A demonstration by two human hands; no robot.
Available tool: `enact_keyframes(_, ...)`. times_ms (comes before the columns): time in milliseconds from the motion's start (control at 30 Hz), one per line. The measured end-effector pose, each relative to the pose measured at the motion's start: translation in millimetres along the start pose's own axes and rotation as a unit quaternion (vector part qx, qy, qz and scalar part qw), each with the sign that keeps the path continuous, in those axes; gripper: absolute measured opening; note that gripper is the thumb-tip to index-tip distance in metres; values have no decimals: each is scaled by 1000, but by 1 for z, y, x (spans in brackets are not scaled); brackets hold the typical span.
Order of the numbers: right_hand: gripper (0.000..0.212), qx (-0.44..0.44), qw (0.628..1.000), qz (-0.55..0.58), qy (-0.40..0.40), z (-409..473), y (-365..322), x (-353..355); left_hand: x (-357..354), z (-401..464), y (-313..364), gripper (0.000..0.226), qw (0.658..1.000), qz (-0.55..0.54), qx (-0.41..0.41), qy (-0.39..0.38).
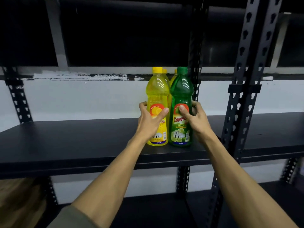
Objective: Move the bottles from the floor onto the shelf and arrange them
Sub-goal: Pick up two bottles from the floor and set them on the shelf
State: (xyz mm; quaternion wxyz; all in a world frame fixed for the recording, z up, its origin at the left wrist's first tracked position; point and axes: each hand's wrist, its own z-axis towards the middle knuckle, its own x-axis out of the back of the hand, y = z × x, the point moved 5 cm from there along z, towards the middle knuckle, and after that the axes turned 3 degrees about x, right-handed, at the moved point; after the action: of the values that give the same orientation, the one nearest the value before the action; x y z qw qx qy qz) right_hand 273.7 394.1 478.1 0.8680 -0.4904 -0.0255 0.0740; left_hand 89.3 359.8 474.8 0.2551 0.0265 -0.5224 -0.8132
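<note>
**Two full bottles gripped at the label, standing at the shelf's near edge**

Nearest, both bare forearms reach in from below. The left hand [148, 117] wraps the yellow bottle [157, 109] at its label band, thumb across the front and fingers curled round the far side. The right hand [195, 120] clamps the green bottle [181, 109] the same way. The two bottles stand upright, touching side by side, just back from the front lip of the black shelf [74, 142], near its right upright.

Both look like thin, glossy clear plastic, filled almost to the neck, so I judge them fairly heavy and stiff enough, though the walls may dent under a hard squeeze. The smooth labelled waist is the sensible hold; the screw caps are narrow and slippery.

Behind them, more yellow bottles [165, 71] are mostly hidden, only caps and shoulders showing. Farthest, the perforated steel post [195, 63] and painted wall.
</note>
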Motion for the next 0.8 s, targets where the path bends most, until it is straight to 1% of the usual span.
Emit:
enact_keyframes(100, 56, -1, 1000, -16, 6, 21, 17, 4, -13, 27, -13, 73, 999, 23, 14, -27)
enact_keyframes(233, 63, 2, 999, -46, 22, 46, 33, 6, -27, 50, -27, 67, 998, 28, 1, -56)
enact_keyframes(367, 77, 15, 996, -76, 39, 65, 47, 10, -39, 60, -42, 76, 998, 8, -15, -60)
enact_keyframes(400, 76, 20, 996, -80, 44, 68, 51, 10, -42, 60, -45, 80, 998, 8, -21, -58)
enact_keyframes(500, 65, 21, 995, -86, 46, 71, 56, 8, -46, 61, -50, 88, 998, 3, -30, -58)
enact_keyframes(600, 66, 26, 994, -96, 44, 64, 58, 4, -41, 54, -51, 90, 999, 6, -13, -52)
enact_keyframes(667, 61, 15, 992, -113, 52, 51, 62, 1, -38, 41, -55, 88, 998, 41, 10, -54)
enact_keyframes(733, 52, -20, 986, -155, 62, 38, 74, 1, -31, 25, -60, 88, 991, 112, 48, -61)
enact_keyframes(767, 51, -47, 978, -192, 70, 32, 78, 1, -24, 17, -61, 92, 984, 152, 69, -58)
enact_keyframes(800, 56, -70, 967, -232, 77, 27, 82, 3, -15, 8, -60, 96, 976, 193, 88, -51)
